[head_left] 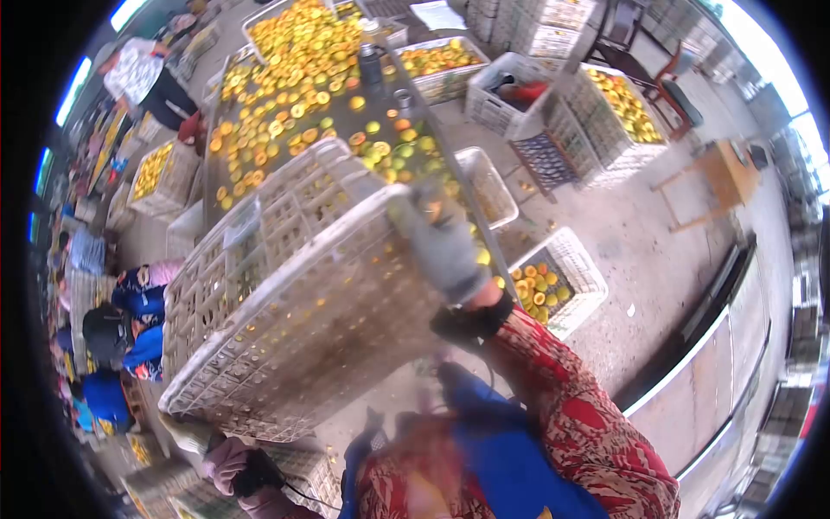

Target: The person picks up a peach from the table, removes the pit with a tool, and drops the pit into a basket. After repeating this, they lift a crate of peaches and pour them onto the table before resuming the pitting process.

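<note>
A large whitish plastic crate (285,303) is tipped on its side over the near end of a sorting table. My right hand (445,251), in a grey glove and blurred by motion, grips its upper right rim. At the lower left corner of the crate is my left hand (192,432), also gloved; its fingers are mostly hidden behind the rim. Small yellow bits show through the crate's mesh. Beyond it, halved yellow-orange fruit (298,52), apparently peaches, covers the table (333,108). Several greener fruits (393,156) lie near the crate's far edge.
A dark flask (370,65) stands on the table. Crates of fruit (618,104) and a low white crate (588,277) are to the right, with a wooden stool (722,186) beyond. Co-workers (143,78) stand or sit along the left.
</note>
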`<state>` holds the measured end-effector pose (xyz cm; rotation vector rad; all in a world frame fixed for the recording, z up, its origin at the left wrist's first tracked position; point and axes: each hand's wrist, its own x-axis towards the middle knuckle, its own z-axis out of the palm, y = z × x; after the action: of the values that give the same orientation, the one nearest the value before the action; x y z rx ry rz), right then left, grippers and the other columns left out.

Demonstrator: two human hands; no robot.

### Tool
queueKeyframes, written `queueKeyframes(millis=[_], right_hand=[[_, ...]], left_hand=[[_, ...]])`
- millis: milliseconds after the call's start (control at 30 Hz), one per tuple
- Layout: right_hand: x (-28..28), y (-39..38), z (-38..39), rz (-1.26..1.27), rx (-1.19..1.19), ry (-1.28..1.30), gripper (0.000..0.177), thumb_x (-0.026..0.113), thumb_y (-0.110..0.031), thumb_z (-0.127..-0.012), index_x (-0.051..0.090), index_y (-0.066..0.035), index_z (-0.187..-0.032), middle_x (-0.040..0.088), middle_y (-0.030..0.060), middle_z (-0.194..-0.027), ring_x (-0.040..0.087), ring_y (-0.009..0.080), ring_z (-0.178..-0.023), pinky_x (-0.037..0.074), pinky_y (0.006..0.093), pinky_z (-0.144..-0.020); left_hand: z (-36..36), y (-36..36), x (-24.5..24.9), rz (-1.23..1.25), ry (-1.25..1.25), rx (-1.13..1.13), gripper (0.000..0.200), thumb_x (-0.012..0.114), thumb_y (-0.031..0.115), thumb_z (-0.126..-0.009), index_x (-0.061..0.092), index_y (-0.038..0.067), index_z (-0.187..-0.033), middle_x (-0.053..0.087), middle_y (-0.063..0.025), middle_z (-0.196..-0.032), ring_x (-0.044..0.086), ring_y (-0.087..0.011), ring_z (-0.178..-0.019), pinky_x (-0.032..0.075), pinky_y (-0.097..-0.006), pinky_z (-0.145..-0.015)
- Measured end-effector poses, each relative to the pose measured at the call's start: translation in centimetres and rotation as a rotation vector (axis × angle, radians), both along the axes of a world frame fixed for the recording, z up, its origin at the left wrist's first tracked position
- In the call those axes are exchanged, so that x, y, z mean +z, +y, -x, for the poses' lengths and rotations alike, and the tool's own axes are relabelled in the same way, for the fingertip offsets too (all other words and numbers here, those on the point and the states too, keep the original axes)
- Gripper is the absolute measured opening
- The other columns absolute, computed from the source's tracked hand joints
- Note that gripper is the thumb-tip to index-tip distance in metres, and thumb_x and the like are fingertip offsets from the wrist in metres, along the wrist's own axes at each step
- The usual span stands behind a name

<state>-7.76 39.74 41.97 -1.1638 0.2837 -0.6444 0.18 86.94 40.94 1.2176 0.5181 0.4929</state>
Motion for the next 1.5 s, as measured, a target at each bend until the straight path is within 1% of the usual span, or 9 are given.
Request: queueKeyframes(millis=[500,567,667,867,1033,1167,1233,1300,1500], right_hand=[[0.4,5.8,20.9,-0.282,-0.098,0.139,0.013,0.064,-0.014,-0.089,0.057,-0.005,-0.097,0.054,-0.0053,-0.074,0.044,0.0028,-0.06,0.038,0.0182,-0.052],[0.8,4.1,23.9,-0.208,-0.112,0.07,0.008,0.062,-0.008,-0.09,0.056,-0.006,-0.096,0.053,-0.0052,-0.074,0.044,0.0026,-0.06,0.037,0.0177,-0.052],[1.6,1.3,28.8,-0.285,-0.229,-0.158,0.009,0.056,-0.001,-0.091,0.053,-0.008,-0.096,0.053,-0.0037,-0.077,0.043,0.0021,-0.06,0.037,0.0171,-0.052],[2.5,-9.8,44.7,-0.183,-0.481,-0.018,0.017,0.057,-0.003,-0.088,0.056,-0.005,-0.105,0.058,-0.0017,-0.078,0.052,0.003,-0.063,0.041,0.0174,-0.051],[3.8,-19.4,56.6,-0.064,-0.783,0.207,0.019,0.062,-0.016,-0.09,0.057,-0.005,-0.105,0.055,-0.0034,-0.074,0.046,0.002,-0.057,0.035,0.0179,-0.047],[3.6,-27.2,63.8,0.14,-0.923,0.247,0.022,0.063,-0.014,-0.088,0.058,-0.002,-0.105,0.057,0.001,-0.086,0.052,0.0065,-0.072,0.044,0.0216,-0.064],[4.5,-30.2,66.1,0.141,-0.959,0.27,0.023,0.064,-0.014,-0.088,0.058,0.0,-0.105,0.057,0.0009,-0.089,0.051,0.0068,-0.08,0.043,0.0221,-0.071],[5.4,-33.1,67.6,0.19,-0.981,0.303,0.021,0.064,-0.013,-0.088,0.059,-0.001,-0.104,0.055,0.0001,-0.089,0.05,0.0071,-0.08,0.041,0.0214,-0.072],[4.9,-44.8,69.4,0.295,-1.023,0.305,0.021,0.064,-0.014,-0.088,0.059,-0.002,-0.103,0.054,-0.0002,-0.085,0.05,0.0057,-0.076,0.041,0.0199,-0.068]], left_hand=[[8.2,2.8,0.3,-0.125,0.034,-0.163,0.054,0.044,0.049,-0.093,0.059,0.004,-0.119,0.065,-0.0096,-0.104,0.066,-0.0219,-0.081,0.054,-0.0303,-0.06],[7.8,3.8,-1.6,-0.122,0.016,-0.254,0.054,0.046,0.049,-0.093,0.058,0.004,-0.119,0.063,-0.0102,-0.11,0.064,-0.0229,-0.089,0.055,-0.0321,-0.069],[9.8,-3.4,-0.5,0.147,-0.074,-0.247,0.057,0.048,0.049,-0.092,0.052,0.002,-0.125,0.056,-0.0118,-0.122,0.056,-0.0248,-0.109,0.046,-0.039,-0.092],[15.6,-21.2,-4.3,-0.334,-0.199,-0.672,0.061,0.044,0.047,-0.096,0.05,-0.005,-0.127,0.054,-0.011,-0.119,0.053,-0.0174,-0.107,0.039,-0.0293,-0.096],[29.7,-43.1,-1.2,0.078,0.256,-0.881,0.049,0.05,0.055,-0.09,0.063,0.008,-0.086,0.061,-0.0028,-0.072,0.056,-0.0162,-0.056,0.049,-0.0305,-0.052],[34.5,-53.5,-5.1,-0.165,0.225,-0.932,0.044,0.054,0.054,-0.087,0.057,0.011,-0.077,0.06,-0.0056,-0.071,0.057,-0.0206,-0.058,0.05,-0.0356,-0.052],[36.7,-57.2,-3.2,-0.008,0.503,-1.068,0.043,0.054,0.051,-0.087,0.059,0.009,-0.086,0.062,-0.0086,-0.076,0.059,-0.0234,-0.062,0.051,-0.0375,-0.055],[37.8,-60.7,-4.5,-0.216,0.631,-1.293,0.046,0.051,0.047,-0.09,0.059,0.011,-0.117,0.064,-0.0031,-0.102,0.061,-0.0213,-0.089,0.048,-0.0426,-0.08],[40.9,-72.1,-7.0,0.054,0.464,-1.402,0.037,0.048,0.028,-0.093,0.057,0.002,-0.118,0.064,-0.0072,-0.102,0.062,-0.0221,-0.089,0.051,-0.0394,-0.076]])
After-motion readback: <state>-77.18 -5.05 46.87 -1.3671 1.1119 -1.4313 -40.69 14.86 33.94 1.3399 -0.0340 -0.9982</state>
